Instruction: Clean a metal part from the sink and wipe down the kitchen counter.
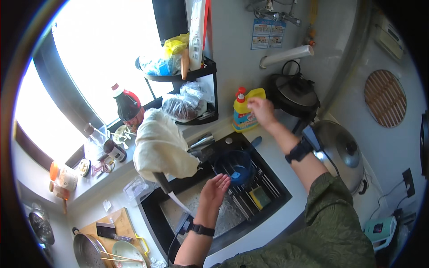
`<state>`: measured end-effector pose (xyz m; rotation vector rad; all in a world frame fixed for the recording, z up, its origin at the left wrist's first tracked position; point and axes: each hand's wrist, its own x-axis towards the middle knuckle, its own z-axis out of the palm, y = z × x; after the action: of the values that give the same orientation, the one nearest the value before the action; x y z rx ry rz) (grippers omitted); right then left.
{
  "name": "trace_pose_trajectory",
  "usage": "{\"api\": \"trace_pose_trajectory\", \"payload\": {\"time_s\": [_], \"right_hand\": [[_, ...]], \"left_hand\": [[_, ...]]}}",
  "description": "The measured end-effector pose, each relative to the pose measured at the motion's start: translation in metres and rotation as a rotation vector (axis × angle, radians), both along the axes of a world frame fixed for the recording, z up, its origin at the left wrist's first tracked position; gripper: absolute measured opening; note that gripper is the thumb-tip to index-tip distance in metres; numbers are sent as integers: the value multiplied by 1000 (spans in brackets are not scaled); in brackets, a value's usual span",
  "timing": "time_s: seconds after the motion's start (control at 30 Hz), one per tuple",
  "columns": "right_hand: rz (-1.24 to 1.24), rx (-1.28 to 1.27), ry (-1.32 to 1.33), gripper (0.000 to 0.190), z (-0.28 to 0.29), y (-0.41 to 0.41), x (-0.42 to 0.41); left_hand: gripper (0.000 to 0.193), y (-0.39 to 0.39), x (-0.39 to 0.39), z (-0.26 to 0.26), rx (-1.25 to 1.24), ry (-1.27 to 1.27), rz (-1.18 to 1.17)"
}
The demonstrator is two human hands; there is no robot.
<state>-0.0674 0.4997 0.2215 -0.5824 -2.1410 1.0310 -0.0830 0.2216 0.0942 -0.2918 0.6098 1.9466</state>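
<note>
My left hand point(215, 189) is held palm up with nothing in it, over the black sink point(285, 197). Beside it, water pours from a dark faucet spout point(163, 183) into the basin. My right hand point(263, 113) is in front of a yellow pump bottle point(242, 115) with a red pump head. Its fingers are bent, and whether they touch the bottle cannot be told. Just beyond my left fingertips, a translucent blue bowl point(234, 164) sits on the sink's slatted rack point(239, 204). A yellow-and-green scouring sponge point(260, 197) lies on that rack.
A cream cloth point(161, 144) drapes over the faucet area. At left, a cleaver point(107, 230) lies on a wooden cutting board point(124, 219) near a bowl with chopsticks point(122, 258). A large lidded pot point(338, 150) stands at right, and a black corner shelf point(216, 97) behind the sink.
</note>
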Motion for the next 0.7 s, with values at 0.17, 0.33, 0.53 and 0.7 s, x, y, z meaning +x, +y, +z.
{"api": "trace_pose_trajectory", "payload": {"time_s": [0.17,0.33,0.53,0.7], "right_hand": [[-86,293,-2,20,2,87,-60],[34,-48,-121,25,-11,107,-107],[126,-484,-255,32,0,92,-124],[94,116,-508,32,0,93,-124]], "left_hand": [[37,87,-30,22,63,119,146],[40,150,-51,39,127,169,189],[44,206,-75,66,156,227,282],[49,238,-98,68,287,141,401]]}}
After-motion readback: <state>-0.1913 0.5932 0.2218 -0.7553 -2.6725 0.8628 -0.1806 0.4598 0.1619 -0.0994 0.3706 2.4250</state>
